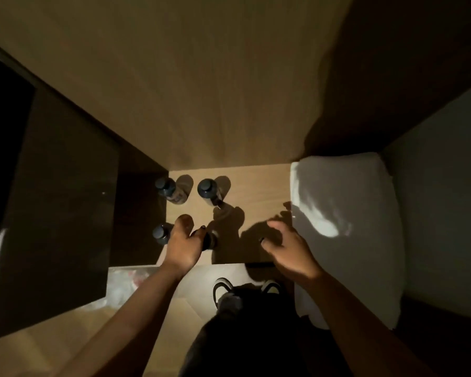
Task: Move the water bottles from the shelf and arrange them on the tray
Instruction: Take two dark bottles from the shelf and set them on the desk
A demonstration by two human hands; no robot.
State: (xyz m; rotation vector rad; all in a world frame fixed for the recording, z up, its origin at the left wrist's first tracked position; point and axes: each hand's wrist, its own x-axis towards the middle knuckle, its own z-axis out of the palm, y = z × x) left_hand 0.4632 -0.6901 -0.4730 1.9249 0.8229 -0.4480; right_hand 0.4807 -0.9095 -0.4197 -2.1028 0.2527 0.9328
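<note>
Four dark-capped clear water bottles (167, 187) stand on the light wooden tabletop (259, 191). The left hand (184, 246) grasps the near-right bottle (210, 239); the right hand (286, 248) hovers released, fingers loosely curled.

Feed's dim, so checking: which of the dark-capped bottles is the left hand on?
The near-right bottle: the left hand has its fingers round it. The near-left bottle and the two far bottles stand untouched.

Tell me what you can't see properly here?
Head view only:
- Fourth bottle: mostly hidden under the left hand.
- Bottle labels: too dark and small to read.
- Tray: none can be made out in the dim light.
- Right hand: blurred, seems to hold nothing.
- Black panel: cut off by the left edge.
</note>
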